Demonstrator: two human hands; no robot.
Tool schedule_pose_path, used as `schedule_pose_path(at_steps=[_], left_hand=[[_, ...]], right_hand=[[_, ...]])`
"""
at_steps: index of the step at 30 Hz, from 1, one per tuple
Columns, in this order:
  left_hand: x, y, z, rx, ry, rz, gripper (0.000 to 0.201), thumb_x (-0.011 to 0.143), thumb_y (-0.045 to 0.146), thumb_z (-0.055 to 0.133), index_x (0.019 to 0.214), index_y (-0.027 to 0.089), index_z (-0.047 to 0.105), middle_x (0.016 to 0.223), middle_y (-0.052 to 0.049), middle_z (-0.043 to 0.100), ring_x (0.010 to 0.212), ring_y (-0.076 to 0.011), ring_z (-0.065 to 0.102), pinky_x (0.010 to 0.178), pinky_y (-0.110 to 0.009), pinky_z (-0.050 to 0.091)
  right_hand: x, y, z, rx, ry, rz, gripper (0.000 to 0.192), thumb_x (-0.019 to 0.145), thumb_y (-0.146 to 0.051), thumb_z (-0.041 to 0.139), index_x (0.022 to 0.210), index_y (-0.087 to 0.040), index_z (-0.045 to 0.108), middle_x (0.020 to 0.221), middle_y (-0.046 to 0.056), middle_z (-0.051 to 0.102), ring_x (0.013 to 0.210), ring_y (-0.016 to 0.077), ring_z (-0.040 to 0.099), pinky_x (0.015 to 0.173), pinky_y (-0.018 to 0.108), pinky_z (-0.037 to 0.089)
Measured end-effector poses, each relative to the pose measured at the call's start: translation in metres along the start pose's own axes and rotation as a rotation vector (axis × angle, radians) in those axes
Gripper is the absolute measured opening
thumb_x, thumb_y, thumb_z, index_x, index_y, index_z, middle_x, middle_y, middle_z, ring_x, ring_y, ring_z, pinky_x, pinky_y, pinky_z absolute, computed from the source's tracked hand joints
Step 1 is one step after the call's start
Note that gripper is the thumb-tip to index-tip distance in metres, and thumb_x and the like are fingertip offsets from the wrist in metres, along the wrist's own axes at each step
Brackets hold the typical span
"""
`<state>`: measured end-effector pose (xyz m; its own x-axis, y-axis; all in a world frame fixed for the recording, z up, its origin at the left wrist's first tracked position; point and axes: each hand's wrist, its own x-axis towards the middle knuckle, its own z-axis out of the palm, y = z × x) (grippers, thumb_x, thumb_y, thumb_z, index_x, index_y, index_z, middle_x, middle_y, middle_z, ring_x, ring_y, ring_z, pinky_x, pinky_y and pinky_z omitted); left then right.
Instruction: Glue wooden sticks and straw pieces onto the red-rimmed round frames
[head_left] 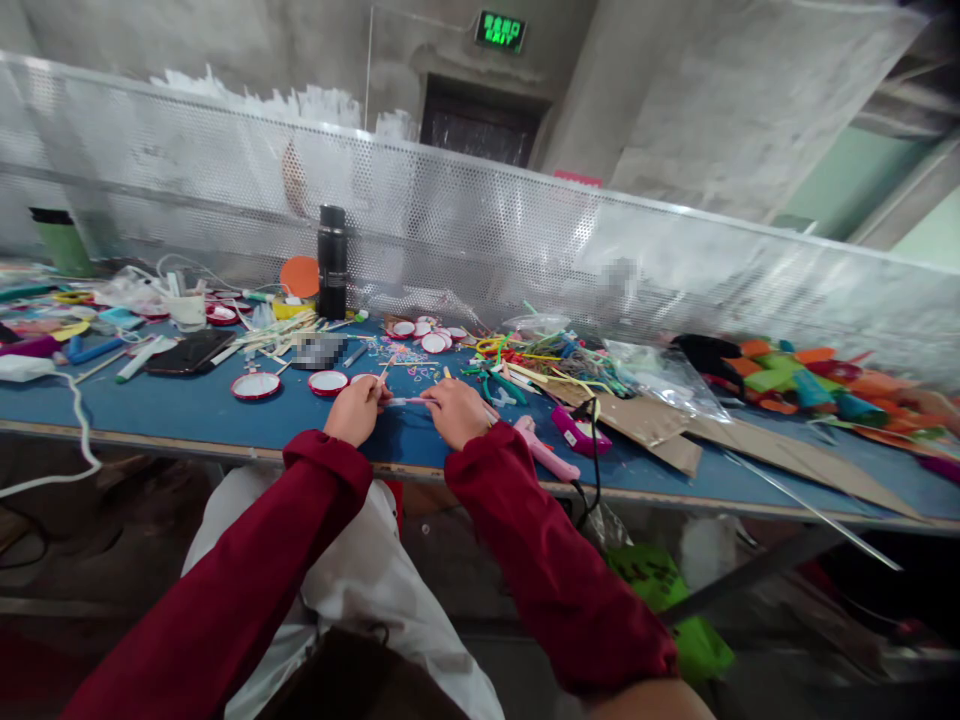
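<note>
So the person in dark red sleeves is sitting at this blue table, and both hands are working low over the near edge. The left hand is curling its fingers nearly closed, pinching one end of a thin pale rod. A slim tan stick is poking up out of that same grip. The right hand is pinching the rod's other end, fingers bunched close, so the rod's lying pretty much level in the gap between them. Can't tell from here what it's made of, it's too small and blurry.

Honestly the table is drowning in stuff. Red-rimmed white lids are lying left of the left hand, a black bottle is standing further back near the mesh panel, and an orange disc is sitting just beside it. Over on the right, a pink glue gun is lying near the right forearm, with a purple gadget just past it. Cardboard strips are stretching off to the right, toward a heap of orange and green pieces.
</note>
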<state>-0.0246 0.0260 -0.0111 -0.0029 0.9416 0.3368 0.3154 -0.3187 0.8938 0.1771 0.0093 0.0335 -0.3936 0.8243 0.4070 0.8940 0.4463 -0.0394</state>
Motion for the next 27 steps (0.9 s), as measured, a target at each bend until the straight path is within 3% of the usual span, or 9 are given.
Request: schedule_pose_path(at_steps=[8,20,23,27], left_hand=[[-0.002,0.006,0.001,-0.157,0.034,-0.044,0.017,0.092,0.028,0.046,0.089,0.019,0.061,0.096,-0.009,0.072,0.087,-0.0212,0.071,0.070,-0.031,0.056],[-0.004,0.014,0.001,-0.441,0.027,-0.113,0.018,0.083,0.035,0.058,0.083,0.018,0.063,0.093,-0.008,0.075,0.088,-0.0210,0.071,0.076,-0.032,0.056],[-0.005,0.012,-0.005,-0.382,0.090,-0.109,0.023,0.081,0.037,0.058,0.089,0.017,0.067,0.099,-0.007,0.075,0.091,-0.0204,0.068,0.076,-0.030,0.054],[-0.004,0.004,-0.028,-0.087,0.302,-0.055,0.034,0.078,0.040,0.061,0.098,0.016,0.074,0.091,-0.006,0.073,0.080,-0.0185,0.063,0.069,-0.027,0.050]], right_hand=[[-0.002,0.001,-0.001,0.103,0.014,-0.028,0.029,0.099,-0.035,0.050,0.112,-0.023,0.073,0.109,0.006,0.074,0.105,0.0185,0.065,0.096,0.029,0.046],[-0.004,-0.003,-0.002,0.147,0.090,-0.027,0.026,0.097,-0.027,0.053,0.110,-0.019,0.074,0.106,0.007,0.074,0.102,0.0192,0.064,0.095,0.029,0.045],[-0.011,0.001,-0.013,0.095,0.110,0.071,0.025,0.097,-0.027,0.052,0.108,-0.021,0.073,0.107,0.007,0.074,0.101,0.0199,0.064,0.092,0.029,0.045],[-0.024,0.006,-0.026,-0.088,0.088,0.299,0.023,0.094,-0.027,0.053,0.101,-0.022,0.074,0.103,0.010,0.074,0.099,0.0260,0.063,0.086,0.036,0.044]])
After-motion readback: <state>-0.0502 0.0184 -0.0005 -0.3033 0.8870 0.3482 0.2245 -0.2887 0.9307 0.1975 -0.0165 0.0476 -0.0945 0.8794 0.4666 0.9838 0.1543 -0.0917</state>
